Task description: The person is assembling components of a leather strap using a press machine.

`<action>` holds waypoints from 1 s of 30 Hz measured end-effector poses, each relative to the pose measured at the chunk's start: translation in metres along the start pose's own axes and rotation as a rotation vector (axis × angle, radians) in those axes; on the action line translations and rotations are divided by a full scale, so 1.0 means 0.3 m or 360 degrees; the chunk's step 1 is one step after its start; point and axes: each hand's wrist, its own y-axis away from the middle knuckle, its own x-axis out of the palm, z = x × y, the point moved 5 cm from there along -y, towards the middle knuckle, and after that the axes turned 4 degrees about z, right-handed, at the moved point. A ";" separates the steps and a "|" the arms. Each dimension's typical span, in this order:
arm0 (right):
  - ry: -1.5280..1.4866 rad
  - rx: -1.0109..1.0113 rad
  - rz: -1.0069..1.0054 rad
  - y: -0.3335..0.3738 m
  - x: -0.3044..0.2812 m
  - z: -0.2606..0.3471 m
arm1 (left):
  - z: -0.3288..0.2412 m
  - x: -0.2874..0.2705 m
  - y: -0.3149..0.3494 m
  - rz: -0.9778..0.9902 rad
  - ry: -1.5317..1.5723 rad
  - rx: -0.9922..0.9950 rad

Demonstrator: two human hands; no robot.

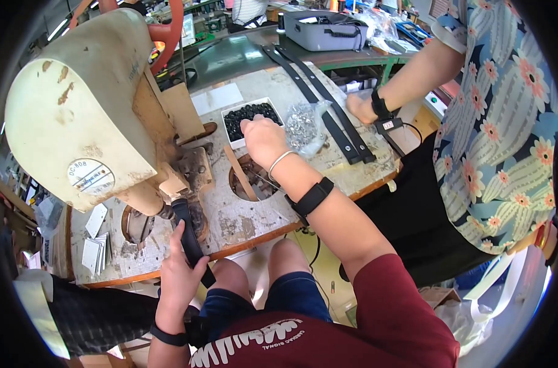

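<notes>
My left hand point(178, 273) grips a black strap point(187, 228), index finger stretched along one side and thumb on the other. The strap's far end sits under the head of a large cream press machine point(82, 132), and its near end hangs past the table edge. My right hand point(265, 141) reaches into a white box point(280, 108) of small black round pieces point(233, 122). Its fingers are curled among them; the fingertips are partly hidden, so I cannot make out what they pinch. Beside the box lies a clear plastic bag point(305, 127) of small shiny metal pieces.
Two long black straps point(346, 132) with metal studs lie at the table's right. A co-worker's hand point(360, 109) rests near them. The worn worktable point(230, 211) has round cut-outs, one crossed by a wooden strip point(240, 173). White cards point(95, 254) stand at left; a grey case point(325, 32) is behind.
</notes>
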 end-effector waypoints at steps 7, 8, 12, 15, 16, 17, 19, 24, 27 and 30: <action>-0.0116 -0.0020 -0.0040 -0.096 0.018 -0.083 | 0.025 0.041 0.008 0.0089 0.0013 -0.0031; -0.0219 0.0025 -0.0096 -0.095 0.004 -0.097 | 0.033 0.042 0.014 0.0079 -0.0039 -0.0029; -0.0255 0.0018 -0.0083 -0.113 0.021 -0.134 | 0.038 0.054 0.002 0.0063 -0.0196 -0.0088; -0.0160 -0.0080 -0.0077 -0.115 0.069 -0.102 | 0.041 0.058 0.013 0.0049 -0.0238 -0.0073; -0.0089 -0.0113 -0.0098 -0.122 0.088 -0.087 | 0.039 0.050 0.017 -0.0002 -0.0222 -0.0064; -0.0068 -0.0167 -0.0106 -0.130 0.097 -0.074 | 0.035 0.046 0.016 0.0020 -0.0218 -0.0094; -0.0037 -0.0199 -0.0125 -0.117 0.076 -0.074 | 0.029 0.055 0.014 0.0035 -0.0236 -0.0095; -0.0122 -0.0223 -0.0159 0.097 -0.189 0.018 | 0.023 0.072 0.008 0.0031 -0.0285 -0.0038; -0.0254 0.0131 -0.0252 0.301 -0.299 -0.079 | 0.048 0.047 0.021 -0.0029 -0.0369 -0.0126; -0.0006 0.0576 -0.0378 0.483 -0.337 -0.304 | 0.013 0.053 0.014 -0.0036 -0.0343 -0.0078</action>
